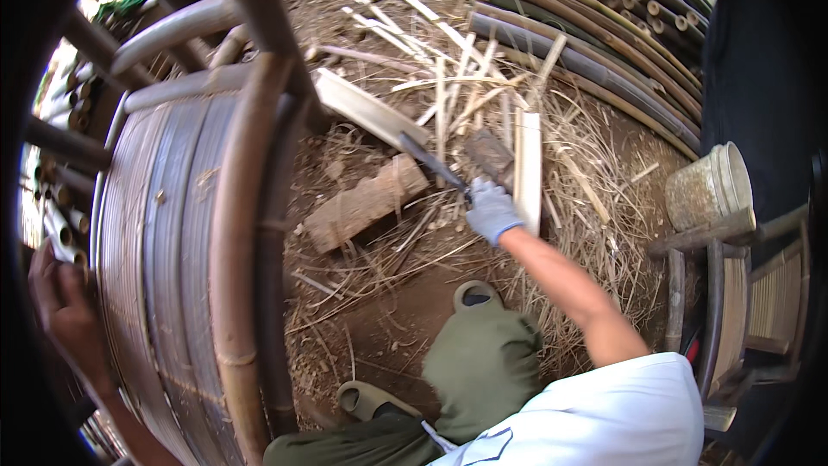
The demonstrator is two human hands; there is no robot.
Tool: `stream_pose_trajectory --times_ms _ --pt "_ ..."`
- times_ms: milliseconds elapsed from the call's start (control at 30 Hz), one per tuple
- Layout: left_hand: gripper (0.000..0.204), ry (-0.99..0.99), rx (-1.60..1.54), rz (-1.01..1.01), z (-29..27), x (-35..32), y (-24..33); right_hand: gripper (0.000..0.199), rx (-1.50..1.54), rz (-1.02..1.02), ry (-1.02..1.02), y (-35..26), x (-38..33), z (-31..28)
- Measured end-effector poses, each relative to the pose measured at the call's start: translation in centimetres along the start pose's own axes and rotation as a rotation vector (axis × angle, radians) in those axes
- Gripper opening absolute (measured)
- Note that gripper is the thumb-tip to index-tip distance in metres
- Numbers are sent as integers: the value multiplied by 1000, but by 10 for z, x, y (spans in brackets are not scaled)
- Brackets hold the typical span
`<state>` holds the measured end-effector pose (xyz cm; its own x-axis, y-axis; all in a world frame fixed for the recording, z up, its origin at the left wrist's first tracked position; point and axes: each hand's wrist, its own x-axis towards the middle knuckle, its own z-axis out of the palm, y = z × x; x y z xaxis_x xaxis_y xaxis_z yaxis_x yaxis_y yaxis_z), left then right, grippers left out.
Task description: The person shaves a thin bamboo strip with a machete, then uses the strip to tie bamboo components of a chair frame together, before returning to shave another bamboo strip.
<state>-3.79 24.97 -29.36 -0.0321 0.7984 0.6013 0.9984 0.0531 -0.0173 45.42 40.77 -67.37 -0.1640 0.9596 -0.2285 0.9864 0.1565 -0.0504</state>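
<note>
My right hand (493, 210), in a grey-blue glove, is closed round the handle of a machete (435, 160). Its dark blade points up and left, with the far end against or just over a wide pale split of bamboo (366, 108). Below the blade lies a rough wooden block (366, 203). A darker block (490, 160) and a pale bamboo slat (529, 164) are close by the glove. At the far left my bare left hand (65, 311) is beside the outer edge of a bamboo bench (164, 224), its fingers apart and nothing visible in them.
The tall bench frame (237, 233) stands between my two hands. Thin bamboo strips (448, 91) and shavings (595, 190) litter the dirt floor. Long bamboo poles (595, 60) lie at the far right. A dirty bucket (709, 185) and a small bamboo chair (733, 311) stand at the right.
</note>
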Motion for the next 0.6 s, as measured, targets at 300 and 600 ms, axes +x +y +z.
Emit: stream_pose_trajectory --times_ms 300,600 --pt "20 -1167 -1038 435 268 -119 374 39 725 28 -65 39 -4 -62" --pt "54 -974 -691 -163 373 -146 536 24 1867 468 236 202 -65 -79"
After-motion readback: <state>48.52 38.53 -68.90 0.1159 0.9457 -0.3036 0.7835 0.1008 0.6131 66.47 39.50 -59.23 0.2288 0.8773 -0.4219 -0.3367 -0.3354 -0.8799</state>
